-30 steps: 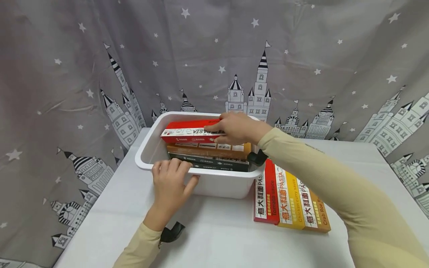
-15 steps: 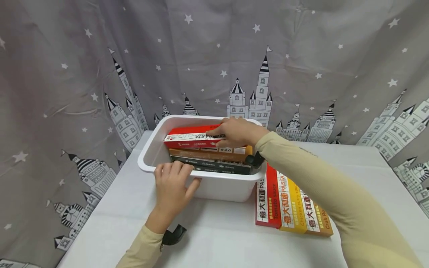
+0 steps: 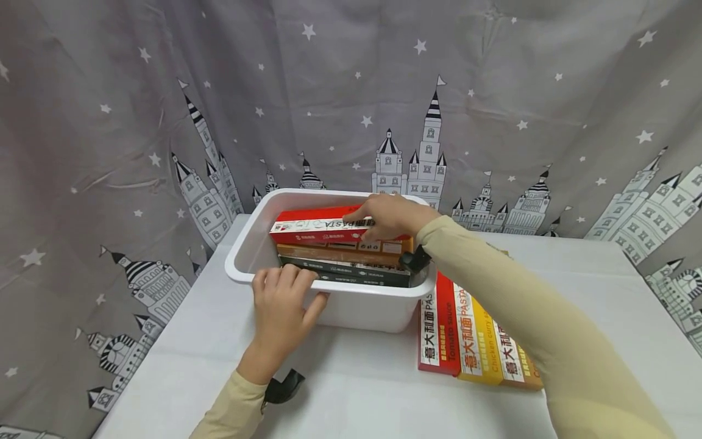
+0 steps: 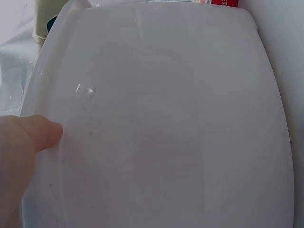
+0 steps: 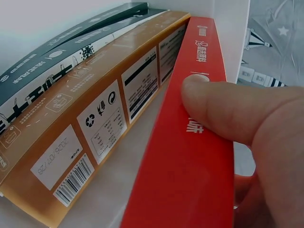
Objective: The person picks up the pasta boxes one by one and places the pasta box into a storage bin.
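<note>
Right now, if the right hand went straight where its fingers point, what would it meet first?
Probably the white bin's left wall, met first by the red box the right hand pinches; whether it clears the rim is uncertain.

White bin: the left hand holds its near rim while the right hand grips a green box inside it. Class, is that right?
The colour is wrong: the right hand grips the red box, as the right wrist view shows. The rest stands.
</note>
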### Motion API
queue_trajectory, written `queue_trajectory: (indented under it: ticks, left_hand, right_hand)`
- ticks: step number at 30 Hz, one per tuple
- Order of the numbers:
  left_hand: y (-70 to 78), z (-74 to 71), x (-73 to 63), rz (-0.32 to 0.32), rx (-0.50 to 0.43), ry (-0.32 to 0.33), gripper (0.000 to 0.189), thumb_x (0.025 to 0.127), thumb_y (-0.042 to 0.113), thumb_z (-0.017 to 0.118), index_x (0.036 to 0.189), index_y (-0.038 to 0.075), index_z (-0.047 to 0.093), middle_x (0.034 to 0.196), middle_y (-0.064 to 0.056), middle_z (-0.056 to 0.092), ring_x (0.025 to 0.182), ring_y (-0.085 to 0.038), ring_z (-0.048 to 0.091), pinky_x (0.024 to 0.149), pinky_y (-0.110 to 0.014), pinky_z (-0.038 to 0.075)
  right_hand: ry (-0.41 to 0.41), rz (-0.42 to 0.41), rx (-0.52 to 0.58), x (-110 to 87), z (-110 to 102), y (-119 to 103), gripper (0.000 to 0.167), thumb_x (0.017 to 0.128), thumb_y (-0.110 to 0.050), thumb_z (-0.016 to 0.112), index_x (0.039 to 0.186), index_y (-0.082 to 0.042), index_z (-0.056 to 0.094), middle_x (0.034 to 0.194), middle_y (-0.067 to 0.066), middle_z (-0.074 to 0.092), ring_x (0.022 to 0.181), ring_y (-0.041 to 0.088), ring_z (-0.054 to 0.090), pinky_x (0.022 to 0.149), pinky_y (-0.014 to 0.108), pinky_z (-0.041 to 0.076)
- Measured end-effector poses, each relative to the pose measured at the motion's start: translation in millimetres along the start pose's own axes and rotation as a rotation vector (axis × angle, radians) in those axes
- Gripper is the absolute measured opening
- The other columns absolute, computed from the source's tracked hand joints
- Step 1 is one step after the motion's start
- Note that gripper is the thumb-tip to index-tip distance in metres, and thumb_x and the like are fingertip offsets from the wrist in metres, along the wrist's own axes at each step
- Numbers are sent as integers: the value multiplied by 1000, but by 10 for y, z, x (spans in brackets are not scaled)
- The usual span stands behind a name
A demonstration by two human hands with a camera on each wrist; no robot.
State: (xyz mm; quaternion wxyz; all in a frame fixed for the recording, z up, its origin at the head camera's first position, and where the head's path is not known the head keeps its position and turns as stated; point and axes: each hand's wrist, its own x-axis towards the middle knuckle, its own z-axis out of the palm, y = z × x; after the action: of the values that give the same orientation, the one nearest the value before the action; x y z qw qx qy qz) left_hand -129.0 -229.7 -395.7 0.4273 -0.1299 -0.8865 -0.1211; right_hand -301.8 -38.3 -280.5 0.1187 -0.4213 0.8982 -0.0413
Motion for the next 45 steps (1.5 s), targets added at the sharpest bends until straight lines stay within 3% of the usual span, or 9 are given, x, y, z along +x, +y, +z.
queue_trajectory:
  ticks: [12, 21, 30, 37, 45]
  left_hand:
    - [13, 6, -28, -13, -12, -1, 22, 81, 26, 69, 92, 7, 65, 86, -13, 59, 82, -35, 50, 87, -54, 33]
    - [31, 26, -5, -5, -22, 5, 22, 80, 26, 70, 92, 7, 65, 86, -13, 60, 82, -35, 50, 87, -53, 34]
    - [41, 29, 3, -17, -27, 8, 22, 79, 24, 71, 92, 7, 65, 86, -13, 59, 83, -35, 50, 88, -54, 33]
    - [15, 31, 19, -18, -24, -9, 23, 83, 28, 67, 93, 8, 65, 87, -12, 59, 83, -35, 50, 90, -55, 32]
    - [10, 47, 6, -13, -36, 31, 21, 80, 23, 69, 92, 7, 66, 86, -13, 60, 83, -36, 50, 88, -55, 33]
  right_hand:
    - [-58, 43, 146, 63, 90, 69, 63, 90, -19, 75, 149, -30, 53, 152, -2, 55, 127, 21, 57, 107, 39, 49]
    - [-41, 36, 91, 79, 150, 132, 64, 87, -9, 74, 146, -28, 57, 152, -4, 56, 123, 21, 58, 100, 37, 52]
    - [-44, 45, 90, 92, 180, 138, 65, 85, -3, 74, 143, -28, 60, 148, -2, 59, 102, 21, 57, 82, 31, 50]
    - [80, 75, -23, 53, 176, 97, 67, 84, -6, 75, 144, -31, 58, 137, 11, 62, 121, 29, 56, 102, 43, 51]
    - [93, 72, -37, -26, 69, 86, 60, 88, -13, 74, 144, -29, 59, 127, 12, 64, 114, 27, 58, 97, 43, 52]
